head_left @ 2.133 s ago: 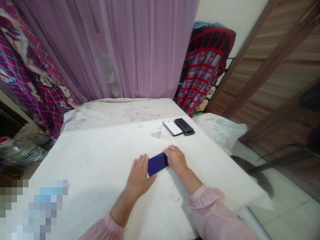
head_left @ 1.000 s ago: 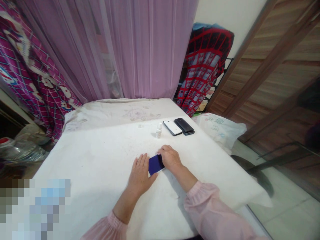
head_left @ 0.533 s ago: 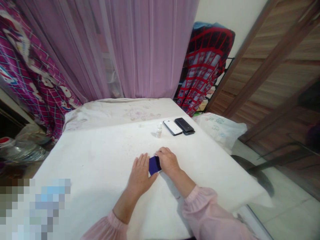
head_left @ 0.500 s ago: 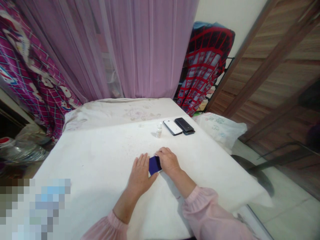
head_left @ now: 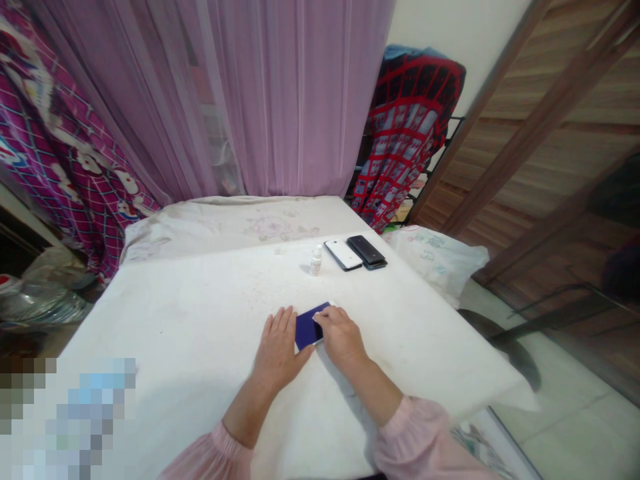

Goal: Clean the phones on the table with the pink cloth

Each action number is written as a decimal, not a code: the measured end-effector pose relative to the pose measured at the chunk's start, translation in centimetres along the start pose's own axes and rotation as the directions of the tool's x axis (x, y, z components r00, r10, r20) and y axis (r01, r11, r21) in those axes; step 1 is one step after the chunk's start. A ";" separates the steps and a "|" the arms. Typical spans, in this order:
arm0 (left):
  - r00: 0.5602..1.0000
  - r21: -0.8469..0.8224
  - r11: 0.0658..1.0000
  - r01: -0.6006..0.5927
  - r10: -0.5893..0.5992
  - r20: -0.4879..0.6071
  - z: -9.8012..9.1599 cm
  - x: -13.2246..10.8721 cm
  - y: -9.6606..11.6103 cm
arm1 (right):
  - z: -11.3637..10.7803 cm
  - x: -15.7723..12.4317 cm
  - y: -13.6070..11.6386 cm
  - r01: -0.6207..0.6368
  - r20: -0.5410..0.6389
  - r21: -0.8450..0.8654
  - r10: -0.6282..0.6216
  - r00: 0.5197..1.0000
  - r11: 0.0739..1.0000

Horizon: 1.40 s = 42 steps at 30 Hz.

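A smartphone [head_left: 307, 328] with a dark blue screen and a pale edge lies flat on the white-covered table. My left hand [head_left: 276, 343] grips its left end, fingers along the far side and thumb at the near edge. Over the right part of the screen, my right hand [head_left: 342, 333] is closed in a pinch on a small white piece [head_left: 316, 316], too small to tell whether it is cloth or paper. Farther back stand a small white bottle [head_left: 315, 261], a white phone [head_left: 343, 255] and a black phone [head_left: 367, 251] that rests on another flat item.
White cloth [head_left: 200, 300] covers the table, which ends at a purple curtain [head_left: 300, 100]. A plastic bag [head_left: 435, 260] is beyond the right edge, near a wooden wardrobe [head_left: 500, 153]. On the left sits a large clear bottle [head_left: 40, 303].
My right hand has shifted from the phone's far right edge inward and nearer over the screen, uncovering the far right corner. My left hand stays on the phone's left end.
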<state>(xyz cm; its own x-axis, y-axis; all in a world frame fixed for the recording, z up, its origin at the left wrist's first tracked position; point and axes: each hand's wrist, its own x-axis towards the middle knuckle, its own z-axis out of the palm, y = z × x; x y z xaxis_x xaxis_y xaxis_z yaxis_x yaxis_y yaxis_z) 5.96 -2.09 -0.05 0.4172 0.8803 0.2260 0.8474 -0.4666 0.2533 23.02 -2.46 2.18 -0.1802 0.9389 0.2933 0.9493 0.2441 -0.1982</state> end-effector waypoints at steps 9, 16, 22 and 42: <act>0.999 -0.005 1.000 0.015 -0.015 0.045 -0.5 0.1 0.2 | -0.2 -0.4 2.8 -0.132 -0.059 0.050 0.135 0.989 0.990; 1.000 -0.002 1.000 -0.003 0.003 0.015 -0.2 0.0 0.1 | 0.0 0.3 2.8 -0.111 -0.121 0.127 0.126 0.985 0.986; 1.000 -0.004 1.000 0.007 -0.007 0.023 -0.3 0.0 0.1 | -0.1 0.8 3.1 -0.208 -0.082 0.192 0.227 0.970 0.959; 0.987 0.002 0.999 0.050 -0.050 0.150 -1.5 0.3 0.6 | -0.3 2.2 3.6 -0.177 -0.053 0.077 0.181 0.982 0.981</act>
<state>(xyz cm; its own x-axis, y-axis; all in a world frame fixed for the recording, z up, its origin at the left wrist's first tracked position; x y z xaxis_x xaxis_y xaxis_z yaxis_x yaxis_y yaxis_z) 6.08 -2.20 1.61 0.4191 0.9052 0.0696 0.8678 -0.4220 0.2623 26.10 0.46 2.40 0.0087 0.9535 0.3014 0.9434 0.0921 -0.3187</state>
